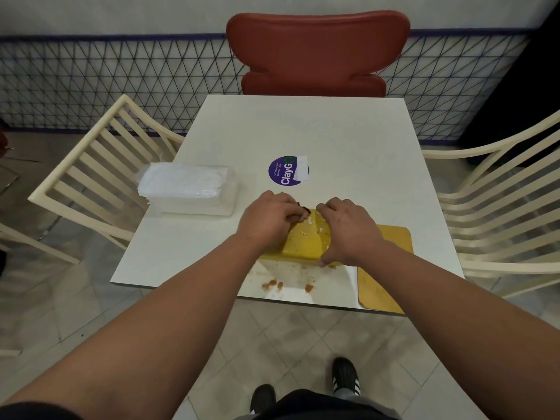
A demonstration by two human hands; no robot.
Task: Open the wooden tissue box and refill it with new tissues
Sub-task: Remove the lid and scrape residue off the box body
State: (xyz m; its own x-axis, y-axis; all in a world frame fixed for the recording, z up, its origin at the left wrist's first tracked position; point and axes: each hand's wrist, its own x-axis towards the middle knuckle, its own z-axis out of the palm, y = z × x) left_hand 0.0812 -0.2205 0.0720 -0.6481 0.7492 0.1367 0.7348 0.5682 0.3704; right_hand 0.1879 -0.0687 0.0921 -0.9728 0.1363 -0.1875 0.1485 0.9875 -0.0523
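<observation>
The yellow wooden tissue box (306, 242) stands on the white table (303, 131) near its front edge. Both of my hands rest on it. My left hand (268, 221) grips its far left top, the fingers curled near a dark opening. My right hand (348, 228) is spread over its right side, thumb hooked at the lower front edge. A flat yellow wooden panel (391, 268) lies on the table to the right of the box. The new tissues (189, 187), a white stack in clear plastic wrap, lie at the table's left edge.
A round purple sticker (286, 171) is stuck at the table's middle. Orange-brown smears (272, 283) mark the table's front edge. A red chair (315, 53) stands at the far side, cream slatted chairs at the left (91, 177) and right (500, 207).
</observation>
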